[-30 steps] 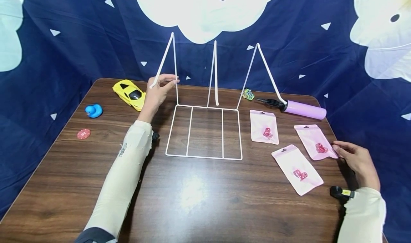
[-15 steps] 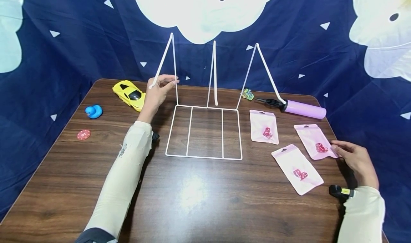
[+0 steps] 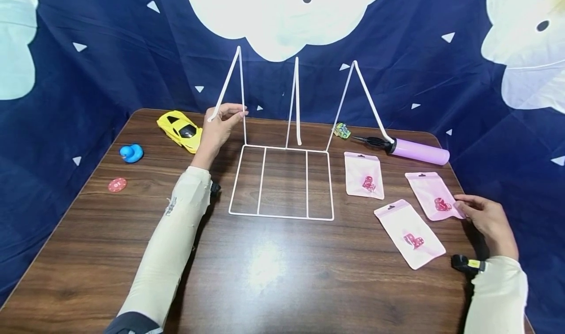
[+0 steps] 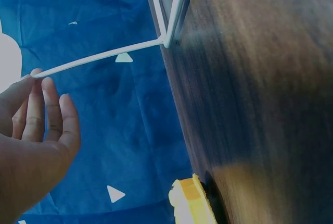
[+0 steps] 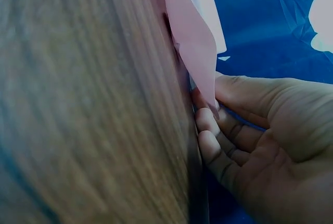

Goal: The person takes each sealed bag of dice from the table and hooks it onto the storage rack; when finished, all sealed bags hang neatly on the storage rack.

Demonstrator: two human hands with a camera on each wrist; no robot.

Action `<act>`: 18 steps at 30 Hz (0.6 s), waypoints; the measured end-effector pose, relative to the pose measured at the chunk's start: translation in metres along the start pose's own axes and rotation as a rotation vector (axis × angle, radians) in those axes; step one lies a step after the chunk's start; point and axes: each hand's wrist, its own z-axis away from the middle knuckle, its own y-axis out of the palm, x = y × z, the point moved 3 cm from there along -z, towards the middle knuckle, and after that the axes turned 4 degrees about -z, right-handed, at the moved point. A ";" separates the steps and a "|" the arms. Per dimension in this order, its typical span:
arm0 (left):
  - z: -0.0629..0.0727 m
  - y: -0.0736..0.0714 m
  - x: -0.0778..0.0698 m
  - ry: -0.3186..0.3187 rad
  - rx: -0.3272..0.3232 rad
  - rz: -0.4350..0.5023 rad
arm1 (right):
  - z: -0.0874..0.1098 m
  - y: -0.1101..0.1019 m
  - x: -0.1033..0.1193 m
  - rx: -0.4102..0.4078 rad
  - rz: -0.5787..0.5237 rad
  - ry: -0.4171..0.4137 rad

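My left hand [image 3: 216, 130] pinches the left upright of a white wire rack [image 3: 281, 217] between thumb and fingertips; the left wrist view shows the same wire [image 4: 104, 56] at the fingertips. The rack stands on the table with three angled hooks at its back. At the table's right edge, my right hand [image 3: 494, 223] pinches the lower corner of a pink zip pouch [image 3: 425, 184] holding red dice. In the right wrist view, that pouch's corner [image 5: 192, 52] bends up slightly between thumb and fingers. Two similar pouches lie nearby, one upper left [image 3: 359, 165], one nearer [image 3: 399, 221].
Left of the rack lie a yellow toy car [image 3: 180, 130], a blue rubber duck [image 3: 131, 153] and a red poker chip [image 3: 117, 185]. Behind the pouches are a purple hand pump [image 3: 419, 151] and a small green toy [image 3: 342, 130]. Blue cloth [image 3: 145, 79] hangs around the table.
Almost nothing differs. The head view shifts slightly; both hands keep their pinches on the rack and the pouch corner.
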 end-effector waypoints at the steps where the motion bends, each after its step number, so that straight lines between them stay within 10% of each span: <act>1: 0.000 0.001 0.000 0.000 -0.001 -0.001 | 0.000 0.000 0.000 -0.001 -0.003 -0.004; 18: 0.000 0.000 0.001 -0.018 0.010 -0.009 | -0.002 0.002 0.002 -0.023 -0.058 0.014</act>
